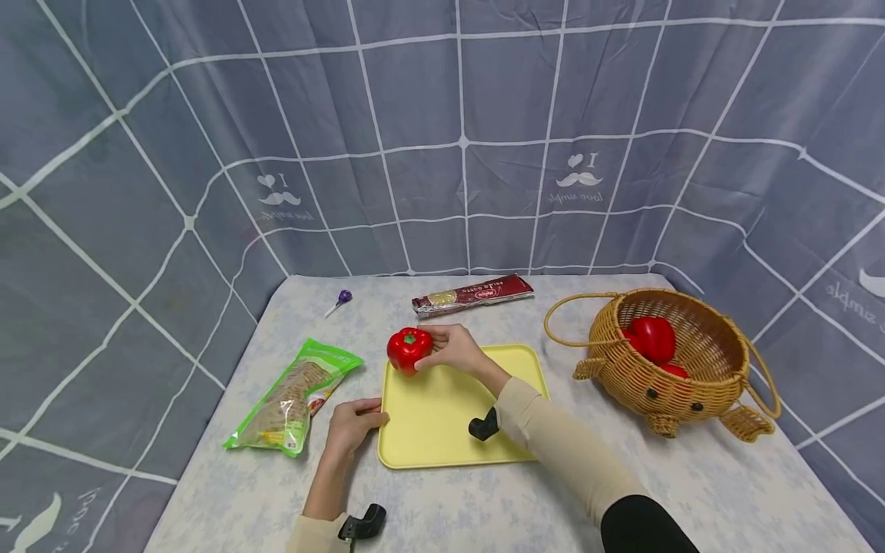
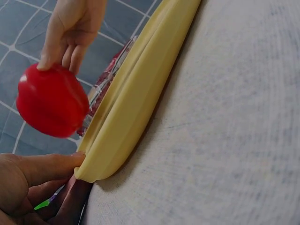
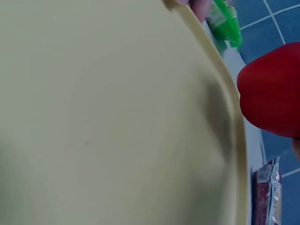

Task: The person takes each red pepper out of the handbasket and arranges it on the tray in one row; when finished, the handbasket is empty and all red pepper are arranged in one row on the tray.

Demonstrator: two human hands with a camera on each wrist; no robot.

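My right hand [image 1: 454, 349] grips a glossy red bell pepper [image 1: 408, 350] with a green stem, above the far left corner of the yellow tray [image 1: 449, 430]. In the left wrist view, the bell pepper [image 2: 52, 101] hangs from the right hand's [image 2: 72, 40] thumb and fingers, apart from the tray [image 2: 136, 108]. On the tray's left side, my left hand [image 1: 354, 424] pinches the rim between thumb and fingers. The right wrist view shows the bell pepper [image 3: 274, 91] past the tray's rim [image 3: 240, 154], with the right hand mostly out of sight.
A green-edged clear bag [image 1: 290, 395] of brown food lies left of the tray. Behind are a purple lollipop [image 1: 343, 297] and a long dark red packet [image 1: 473, 295]. At right stands a wicker basket [image 1: 622, 392] with a handle, holding red peppers [image 1: 653, 339]. A grey gridded curtain [image 1: 429, 184] surrounds the table.
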